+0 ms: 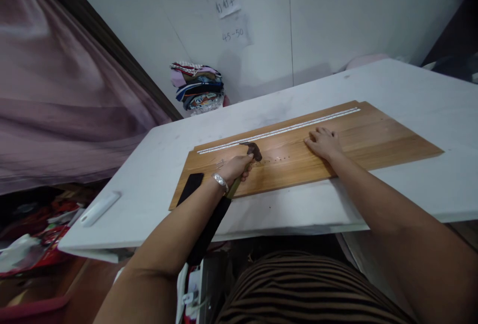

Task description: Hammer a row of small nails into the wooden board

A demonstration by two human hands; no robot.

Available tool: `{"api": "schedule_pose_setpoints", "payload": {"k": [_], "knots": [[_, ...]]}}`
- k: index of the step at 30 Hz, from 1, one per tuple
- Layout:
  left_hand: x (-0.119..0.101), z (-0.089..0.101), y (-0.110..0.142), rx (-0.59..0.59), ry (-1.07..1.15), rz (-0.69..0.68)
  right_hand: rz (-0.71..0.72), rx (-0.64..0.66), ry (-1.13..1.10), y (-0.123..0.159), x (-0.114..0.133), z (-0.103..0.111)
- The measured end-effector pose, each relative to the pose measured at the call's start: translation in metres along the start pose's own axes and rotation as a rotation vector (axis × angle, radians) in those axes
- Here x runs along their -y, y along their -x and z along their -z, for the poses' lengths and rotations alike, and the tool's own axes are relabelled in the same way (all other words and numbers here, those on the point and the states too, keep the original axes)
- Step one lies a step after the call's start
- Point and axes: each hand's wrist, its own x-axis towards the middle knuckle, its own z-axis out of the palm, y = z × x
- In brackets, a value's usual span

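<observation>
My left hand [236, 168] is closed around the neck of a claw hammer [255, 152], just below its dark, rusty-looking head. The hammer's black grip slants back beneath my forearm. Under the head lies a brown wooden board [381, 140]. My right hand [324, 143] rests on this board, fingers apart and holding nothing. Between my hands runs a short row of small nails or holes [282, 158]; which, I cannot tell. Several loose nails [220, 163] lie left of the hammer. Two white marked strips [284, 130] stretch along the board's far side.
A dark flat rectangle [191, 187] lies on the board's left end. On the white table [149, 164] sits a long white object [100, 208]. Folded clothes [197, 87] are stacked past the far edge, by a wall with paper notes [233, 34]. A pink curtain [67, 75] hangs left.
</observation>
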Motion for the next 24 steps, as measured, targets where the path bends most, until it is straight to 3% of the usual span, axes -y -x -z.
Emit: {"api": "schedule_pose_setpoints", "payload": {"k": [17,24], "knots": [[0.0011,-0.0032,0.0002,0.000,0.022,0.037,-0.009,0.005,0.017,-0.0004,0.0004,-0.0003],[-0.0016,0.0002,0.0002,-0.007,-0.004,-0.012,0.003,-0.010,0.009,-0.0017,-0.0014,-0.0027]]}}
